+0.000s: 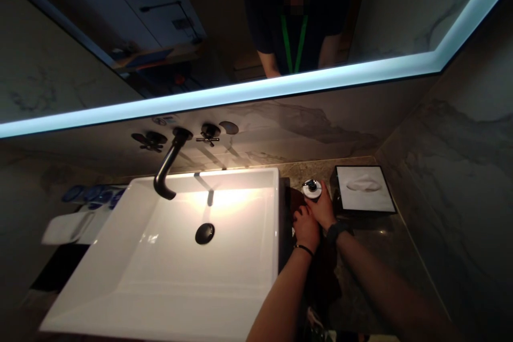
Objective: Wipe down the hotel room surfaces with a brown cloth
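Observation:
A round soap dispenser [312, 190] with a white top and a dark pump stands on the counter, right of the sink. My right hand [324, 208], with a dark watch at its wrist, is wrapped round the dispenser's right and near side. Just in front of it, my left hand [306, 228] is closed beside the sink's right wall, its fingers curled. A small pale bit shows at those fingertips, too dark to name. The left wrist wears a thin dark band.
A white rectangular sink [140, 288] fills the middle, below a black wall spout [166, 168] and two cross handles. A tissue box [364, 189] sits at the right. Far left are folded white towels [68, 227] and blue-topped glasses [94, 193]. A lit mirror [224, 95] hangs above.

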Available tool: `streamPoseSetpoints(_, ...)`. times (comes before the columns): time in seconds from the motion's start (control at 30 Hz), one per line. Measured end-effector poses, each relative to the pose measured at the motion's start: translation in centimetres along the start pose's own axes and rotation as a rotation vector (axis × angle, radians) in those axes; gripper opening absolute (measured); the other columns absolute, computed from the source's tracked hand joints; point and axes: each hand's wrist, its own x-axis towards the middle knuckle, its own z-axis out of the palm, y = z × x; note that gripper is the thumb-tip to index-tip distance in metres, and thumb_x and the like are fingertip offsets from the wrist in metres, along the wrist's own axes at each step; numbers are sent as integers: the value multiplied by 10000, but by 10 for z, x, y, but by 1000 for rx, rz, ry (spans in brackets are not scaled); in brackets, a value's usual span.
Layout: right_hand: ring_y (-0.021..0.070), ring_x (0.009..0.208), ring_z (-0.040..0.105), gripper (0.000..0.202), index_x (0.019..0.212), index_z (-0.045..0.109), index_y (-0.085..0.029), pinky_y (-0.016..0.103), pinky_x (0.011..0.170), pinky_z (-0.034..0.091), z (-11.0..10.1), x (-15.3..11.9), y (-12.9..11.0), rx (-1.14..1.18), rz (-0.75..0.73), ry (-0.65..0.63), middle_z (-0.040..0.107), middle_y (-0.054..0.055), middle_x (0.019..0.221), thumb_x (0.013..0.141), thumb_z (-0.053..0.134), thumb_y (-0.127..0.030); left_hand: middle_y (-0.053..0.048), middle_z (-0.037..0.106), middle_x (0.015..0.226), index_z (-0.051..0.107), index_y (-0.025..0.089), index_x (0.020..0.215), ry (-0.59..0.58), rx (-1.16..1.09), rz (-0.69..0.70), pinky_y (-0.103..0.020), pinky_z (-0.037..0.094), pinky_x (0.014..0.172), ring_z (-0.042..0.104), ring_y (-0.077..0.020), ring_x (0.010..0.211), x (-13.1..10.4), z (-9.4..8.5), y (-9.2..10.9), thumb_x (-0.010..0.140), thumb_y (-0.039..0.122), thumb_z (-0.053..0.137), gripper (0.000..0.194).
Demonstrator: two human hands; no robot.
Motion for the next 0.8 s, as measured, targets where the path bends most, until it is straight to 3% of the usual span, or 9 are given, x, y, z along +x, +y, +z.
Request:
streamPoseSetpoints(0.13, 257, 1010, 606, 634, 1258, 435, -116, 441, 898, 498, 3, 0, -9, 99, 38, 7, 627, 149, 1111, 695, 658, -303, -142, 596, 1073, 599, 129, 1099, -9, -228, -49, -351, 520, 795, 617, -243, 941, -7, -12, -9, 827, 126, 456, 307)
streamPoseSetpoints(0.3, 269, 1000, 597, 593, 1199, 476, -141, 427, 876, 498, -16, -22, -45, 122, 29, 24, 621, 134, 1081, 697, 691, -372, -80, 597, 1042, 614, 174, 1023, 336, -568, 72, -311, 468, 943, 573, -190, 1001, -51, -43, -33, 682, 35, 460, 398)
streamPoseSetpoints(0.4, 258, 1011, 575, 556, 1185, 487, -162, 412, 899, 478, -36, -30, -64, 93, -62, 13, 602, 111, 1091, 718, 694, -383, -68, 602, 1105, 590, 207, 1085, 467, -709, 169, -330, 459, 983, 551, -192, 1064, -85, -59, -47, 723, 84, 439, 411)
streamPoseSetpoints(0.5, 267, 1008, 550, 517, 1165, 499, -156, 432, 907, 461, -55, -37, -74, 41, -151, 27, 575, 119, 1090, 728, 685, -360, -58, 589, 1195, 564, 230, 1148, 569, -762, 185, -364, 431, 1033, 528, -200, 1146, -100, -79, -56, 797, 148, 416, 390)
streamPoseSetpoints(0.57, 276, 1007, 539, 502, 1167, 494, -147, 443, 897, 465, -66, -41, -77, 24, -216, 12, 557, 131, 1094, 729, 666, -323, -56, 560, 1270, 527, 227, 1219, 553, -780, 224, -377, 402, 1068, 503, -206, 1201, -96, -92, -58, 811, 170, 409, 428)
streamPoseSetpoints(0.63, 285, 1038, 522, 500, 1194, 480, -144, 451, 904, 466, -74, -45, -80, 4, -308, -19, 539, 141, 1120, 737, 633, -278, -57, 549, 1304, 500, 207, 1256, 437, -791, 272, -363, 408, 1065, 504, -209, 1210, -86, -99, -55, 757, 140, 427, 508)
streamPoseSetpoints(0.73, 293, 1088, 491, 522, 1244, 455, -155, 465, 939, 452, -83, -48, -84, -89, -454, -73, 523, 139, 1155, 748, 601, -222, -62, 595, 1244, 507, 180, 1226, 218, -775, 309, -327, 468, 989, 556, -208, 1129, -73, -97, -46, 667, 99, 438, 569)
streamPoseSetpoints(0.8, 299, 1085, 485, 538, 1264, 441, -153, 473, 939, 454, -86, -50, -84, -170, -512, -85, 522, 141, 1150, 755, 603, -217, -70, 614, 1209, 508, 165, 1219, 189, -758, 278, -327, 479, 971, 568, -210, 1103, -72, -90, -40, 661, 104, 431, 567)
